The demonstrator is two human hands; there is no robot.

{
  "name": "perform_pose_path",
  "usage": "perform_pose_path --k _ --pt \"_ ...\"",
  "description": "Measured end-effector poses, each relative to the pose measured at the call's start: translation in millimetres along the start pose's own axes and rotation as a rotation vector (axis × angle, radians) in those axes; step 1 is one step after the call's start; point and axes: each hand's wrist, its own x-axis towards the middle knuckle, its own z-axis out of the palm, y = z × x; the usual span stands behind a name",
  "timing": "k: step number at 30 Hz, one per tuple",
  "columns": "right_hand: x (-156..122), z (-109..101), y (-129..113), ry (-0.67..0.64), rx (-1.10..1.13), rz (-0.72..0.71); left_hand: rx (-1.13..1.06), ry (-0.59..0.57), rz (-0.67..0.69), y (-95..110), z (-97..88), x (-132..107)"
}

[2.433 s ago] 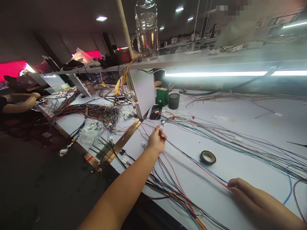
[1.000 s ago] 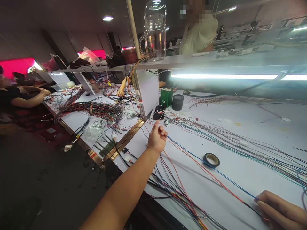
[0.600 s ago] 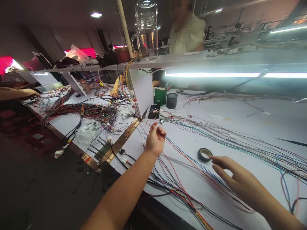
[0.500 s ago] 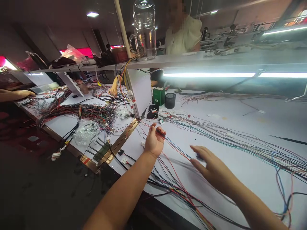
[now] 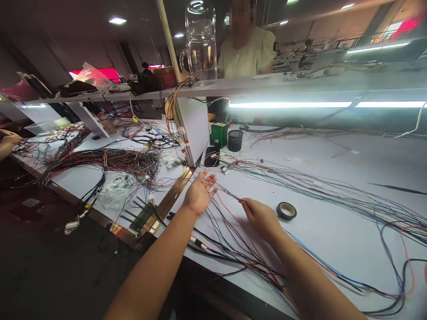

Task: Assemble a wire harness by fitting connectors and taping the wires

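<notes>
My left hand (image 5: 199, 194) lies open, palm up, over the white bench (image 5: 333, 226) with thin red and blue wires (image 5: 227, 194) running across its fingers. My right hand (image 5: 262, 217) is closed in a pinch on those red and blue wires a short way to the right of the left hand. The wires trail back along my right arm toward the bench's right side. A roll of black tape (image 5: 286, 210) lies flat just right of my right hand.
Long wire bundles (image 5: 333, 191) cross the bench. A green box (image 5: 219, 134), black mesh cup (image 5: 235, 140) and white divider panel (image 5: 196, 129) stand behind. A glass jug (image 5: 199, 42) sits on the shelf. A person (image 5: 248, 49) stands beyond it; another hand (image 5: 8, 141) works far left.
My right hand let go far down the wires, swept left past the tape and pinched the wires close to my left hand. My left hand opened and dropped slightly.
</notes>
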Motion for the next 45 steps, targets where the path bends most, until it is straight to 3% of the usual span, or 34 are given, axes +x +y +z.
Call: perform_pose_path --k 5,9,14,17,20,27,34,45 --pt "-3.6 11.0 7.2 0.021 -0.076 0.037 0.166 0.061 0.069 14.6 -16.2 9.3" --pt "-2.7 13.6 17.1 0.049 -0.052 0.127 0.151 0.060 0.120 3.4 -23.5 1.3" --pt "-1.9 9.3 27.1 0.086 0.093 0.154 0.052 0.065 -0.005 -12.8 -28.7 -12.3" --pt "-2.6 6.8 25.6 0.104 0.177 0.141 -0.026 0.098 -0.116 -19.6 -20.2 -17.4" --pt "-3.5 5.3 21.5 0.111 0.243 0.121 -0.077 0.078 -0.189 -29.5 -0.3 -21.5" --pt "-3.1 8.2 21.1 0.099 0.386 0.078 -0.256 0.071 -0.221 -64.7 40.2 -18.3" --pt "-0.8 9.9 24.2 0.108 0.506 0.102 -0.226 0.061 -0.110 -78.3 44.2 -16.6" --pt "-0.4 5.3 20.8 0.125 0.594 0.126 -0.221 0.096 -0.042 -90.1 39.3 -15.3"
